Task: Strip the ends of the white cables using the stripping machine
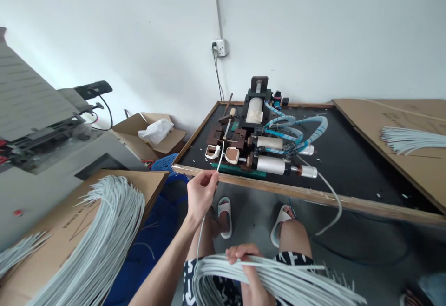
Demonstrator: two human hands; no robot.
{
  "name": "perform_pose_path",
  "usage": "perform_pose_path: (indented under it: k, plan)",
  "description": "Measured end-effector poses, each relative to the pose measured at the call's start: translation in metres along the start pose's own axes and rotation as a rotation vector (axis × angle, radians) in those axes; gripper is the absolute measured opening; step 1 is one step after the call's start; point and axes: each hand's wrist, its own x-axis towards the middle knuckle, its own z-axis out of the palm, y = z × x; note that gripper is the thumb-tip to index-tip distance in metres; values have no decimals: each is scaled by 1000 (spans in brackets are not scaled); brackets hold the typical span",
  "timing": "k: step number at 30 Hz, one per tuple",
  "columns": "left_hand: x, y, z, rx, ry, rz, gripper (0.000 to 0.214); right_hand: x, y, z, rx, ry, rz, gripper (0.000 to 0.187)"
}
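A white wall [299, 27] rises behind a wood-framed black work board [313, 196], and a wall socket with a plug [220, 48] sits above the board's far edge. Beyond the board's left edge stand a grey machine [38, 106] and a cardboard box [128, 131] holding a white plastic bag [156, 131], with a blue plastic crate [165, 162] just by the near left corner. A left cardboard sheet [149, 185] and a right cardboard sheet [383, 115] flank the board, the right one overlapping its far right corner. Each carries a fan of grey-white cables [104, 236] [411, 139].

Toward the far edge of the board sits a pneumatic jig [254, 134] with silver cylinders [270, 165], blue spiral-wrapped air hoses [296, 131] and brown blocks [233, 138], with small white scraps [205, 162] scattered around them.

Below the near edge, over patterned shorts [195, 282] and white slides [225, 217], the right hand [245, 262] is closed around a thick bundle of cables [265, 278]. The raised left hand [202, 194] pinches a single white cable [220, 157], whose tip reaches past the near edge to the brown blocks; whether it touches them is hard to tell.
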Motion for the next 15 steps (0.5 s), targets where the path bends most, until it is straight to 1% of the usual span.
perform_pose_path:
  k: [2, 6, 15]
  plan:
    - [-1, -1, 3, 4, -2, 3, 26, 3, 0, -1, 37, -26, 8, 20]
    - [-2, 0, 4, 15, 5, 2, 26, 6, -1, -2, 43, -35, 14, 20]
    - [7, 14, 5, -13, -35, -53, 23, 9, -7, 0, 89, -14, 13, 17]
